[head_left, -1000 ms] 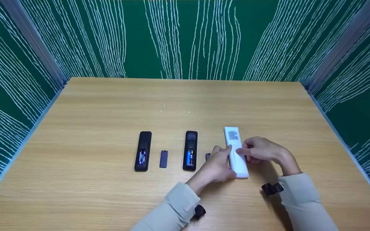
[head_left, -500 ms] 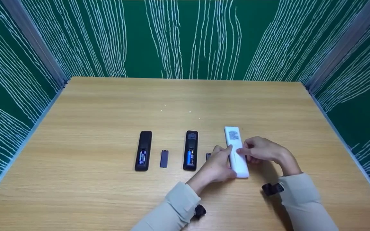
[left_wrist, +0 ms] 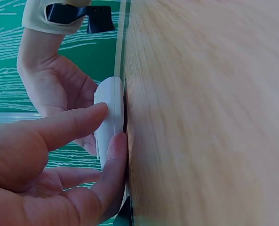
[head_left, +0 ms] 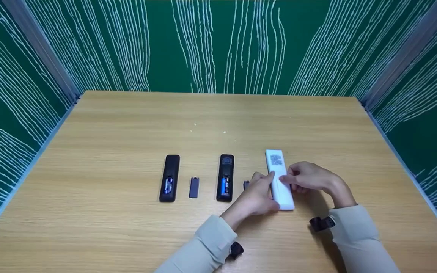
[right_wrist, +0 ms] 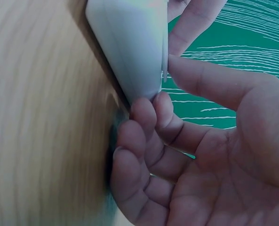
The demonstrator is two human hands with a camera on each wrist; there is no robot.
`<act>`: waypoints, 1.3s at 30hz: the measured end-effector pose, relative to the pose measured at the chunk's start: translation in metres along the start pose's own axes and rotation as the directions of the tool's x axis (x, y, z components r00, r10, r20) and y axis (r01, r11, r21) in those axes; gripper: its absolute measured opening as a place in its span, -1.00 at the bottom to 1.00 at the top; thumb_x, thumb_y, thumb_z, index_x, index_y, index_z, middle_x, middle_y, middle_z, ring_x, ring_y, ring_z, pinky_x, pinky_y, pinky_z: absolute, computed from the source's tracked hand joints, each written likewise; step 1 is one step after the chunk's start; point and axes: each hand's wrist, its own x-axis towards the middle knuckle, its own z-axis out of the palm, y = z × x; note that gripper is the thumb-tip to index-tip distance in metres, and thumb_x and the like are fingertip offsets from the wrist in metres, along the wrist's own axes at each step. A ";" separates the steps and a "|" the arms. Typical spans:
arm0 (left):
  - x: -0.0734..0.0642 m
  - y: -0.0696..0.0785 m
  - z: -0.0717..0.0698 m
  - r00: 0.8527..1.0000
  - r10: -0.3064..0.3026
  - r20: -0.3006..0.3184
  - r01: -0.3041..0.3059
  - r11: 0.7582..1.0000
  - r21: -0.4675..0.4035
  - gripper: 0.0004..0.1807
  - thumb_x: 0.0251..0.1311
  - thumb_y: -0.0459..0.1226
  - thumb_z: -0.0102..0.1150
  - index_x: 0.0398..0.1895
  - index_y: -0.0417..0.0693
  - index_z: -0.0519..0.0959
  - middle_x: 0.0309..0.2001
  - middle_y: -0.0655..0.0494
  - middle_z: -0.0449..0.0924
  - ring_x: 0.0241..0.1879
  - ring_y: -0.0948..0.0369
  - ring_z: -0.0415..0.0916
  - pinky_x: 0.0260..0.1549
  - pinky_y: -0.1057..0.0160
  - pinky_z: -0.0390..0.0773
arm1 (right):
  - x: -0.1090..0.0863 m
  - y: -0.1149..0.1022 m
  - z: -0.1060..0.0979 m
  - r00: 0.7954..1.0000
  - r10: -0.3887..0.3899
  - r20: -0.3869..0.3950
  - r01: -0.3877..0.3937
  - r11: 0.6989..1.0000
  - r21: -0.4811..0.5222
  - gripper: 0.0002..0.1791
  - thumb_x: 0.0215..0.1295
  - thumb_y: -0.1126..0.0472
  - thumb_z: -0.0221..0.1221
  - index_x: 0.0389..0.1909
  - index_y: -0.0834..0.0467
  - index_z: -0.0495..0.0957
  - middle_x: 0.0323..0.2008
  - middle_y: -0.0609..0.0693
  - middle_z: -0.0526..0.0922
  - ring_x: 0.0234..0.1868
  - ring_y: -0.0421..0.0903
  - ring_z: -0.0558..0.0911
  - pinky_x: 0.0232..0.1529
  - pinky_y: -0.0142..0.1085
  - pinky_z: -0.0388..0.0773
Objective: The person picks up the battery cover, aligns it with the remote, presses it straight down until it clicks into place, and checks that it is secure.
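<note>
A white remote control (head_left: 283,195) lies back side up on the table, its printed label towards the far end. My left hand (head_left: 255,195) grips it from the left, with the thumb at its near end and a finger on its back. From the right, my right hand (head_left: 311,176) holds its edge, the thumb pressing on the back and the other fingers curled at the side. In the right wrist view, a thin cover edge (right_wrist: 164,70) stands slightly proud of the remote's back, by the thumb tip. Part of the remote's left side is hidden behind my left hand.
Two black remotes (head_left: 169,167) (head_left: 226,167) lie to the left with batteries showing in uncovered compartments. A dark battery cover (head_left: 194,187) lies between them. Another small dark piece (head_left: 246,184) shows partly behind my left hand. White specks dot the table (head_left: 127,125) farther back.
</note>
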 end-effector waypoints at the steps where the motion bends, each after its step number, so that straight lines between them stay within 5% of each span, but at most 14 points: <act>1: 0.000 0.000 0.000 1.000 -0.002 0.000 0.002 1.000 -0.005 0.11 -0.02 -0.46 0.58 0.66 -0.16 0.23 0.15 0.06 0.39 -0.17 0.28 0.40 -0.03 0.41 0.50 | 0.000 0.000 0.000 1.000 0.001 0.000 -0.001 1.000 0.001 -0.67 0.50 0.02 0.24 -0.35 0.20 0.52 -0.46 -0.01 0.63 -0.42 -0.10 0.58 -0.36 -0.27 0.55; 39: -0.001 0.000 -0.001 1.000 -0.013 0.007 0.013 0.999 -0.034 0.13 -0.02 -0.47 0.59 0.67 -0.12 0.21 0.12 0.09 0.38 -0.13 0.27 0.40 0.01 0.39 0.52 | 0.001 -0.002 0.003 0.999 0.027 -0.023 -0.028 0.999 -0.028 -0.69 0.52 0.03 0.24 -0.34 0.16 0.51 -0.43 0.00 0.62 -0.41 -0.09 0.59 -0.35 -0.26 0.55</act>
